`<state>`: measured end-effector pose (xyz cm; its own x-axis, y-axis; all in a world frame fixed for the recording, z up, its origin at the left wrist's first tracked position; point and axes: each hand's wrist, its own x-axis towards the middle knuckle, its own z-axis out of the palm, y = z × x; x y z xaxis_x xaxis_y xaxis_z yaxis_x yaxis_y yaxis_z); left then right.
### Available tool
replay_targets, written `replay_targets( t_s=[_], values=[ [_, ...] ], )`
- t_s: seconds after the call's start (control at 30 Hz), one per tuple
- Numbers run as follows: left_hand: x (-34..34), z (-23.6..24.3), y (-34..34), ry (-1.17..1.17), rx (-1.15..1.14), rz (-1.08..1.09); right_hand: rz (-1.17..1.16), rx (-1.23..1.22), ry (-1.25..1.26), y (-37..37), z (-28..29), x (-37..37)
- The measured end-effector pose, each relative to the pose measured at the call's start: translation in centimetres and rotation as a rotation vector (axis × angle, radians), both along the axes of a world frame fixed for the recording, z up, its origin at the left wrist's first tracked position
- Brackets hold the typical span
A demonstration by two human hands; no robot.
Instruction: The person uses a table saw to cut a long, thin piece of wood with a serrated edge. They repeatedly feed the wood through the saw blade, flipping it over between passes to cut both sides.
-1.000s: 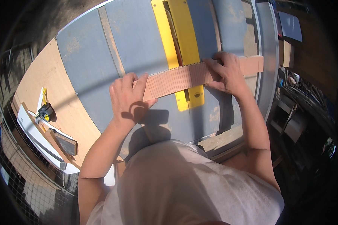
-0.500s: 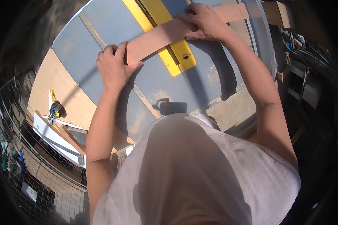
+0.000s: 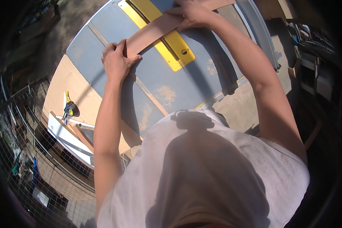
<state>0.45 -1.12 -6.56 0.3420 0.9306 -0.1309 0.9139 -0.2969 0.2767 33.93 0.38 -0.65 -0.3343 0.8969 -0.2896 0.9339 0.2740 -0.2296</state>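
Note:
A flat, narrow wooden board (image 3: 152,35) lies slantwise across the grey table of a table saw (image 3: 155,85). It crosses the yellow insert plate (image 3: 180,62) with its dark slot; no blade shows. My left hand (image 3: 117,62) grips the board's left end, thumb along the near edge and fingers over the end and far side. Farther right, my right hand (image 3: 193,15) grasps the board from above, thumb at its near edge, just right of the yellow plate. Its fingertips lie close to the picture's upper edge.
A tape measure (image 3: 69,109) lies on the pale plywood panel (image 3: 70,79) at left, near a white board (image 3: 66,137) and wood strips. Wire mesh (image 3: 49,167) stands lower left. The saw's metal rail (image 3: 260,34) runs along the right. Sawdust patches mark the tabletop.
The whole view has shifted a little. Both hands, still on the board, have slid it slightly away from me along the yellow plate.

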Motion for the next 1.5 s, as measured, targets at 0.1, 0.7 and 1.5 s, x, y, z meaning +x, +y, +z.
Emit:
replay_targets(
  t_s=[0.1, 0.7, 1.5],
  values=[
    [0.2, -0.1, 0.8, -0.003, -0.008, 0.015, -0.042, -0.025, 0.019, 0.9, -1.0, 0.0],
    [0.2, -0.7, 5.9, -0.035, 0.028, 0.025, -0.083, -0.082, 0.051, 7.5, -5.2, 0.4],
    [-2.3, 6.3, 4.9, -0.382, -0.549, -0.074, -0.018, -0.294, 0.285, 3.3, 3.4, 1.0]
  ],
)
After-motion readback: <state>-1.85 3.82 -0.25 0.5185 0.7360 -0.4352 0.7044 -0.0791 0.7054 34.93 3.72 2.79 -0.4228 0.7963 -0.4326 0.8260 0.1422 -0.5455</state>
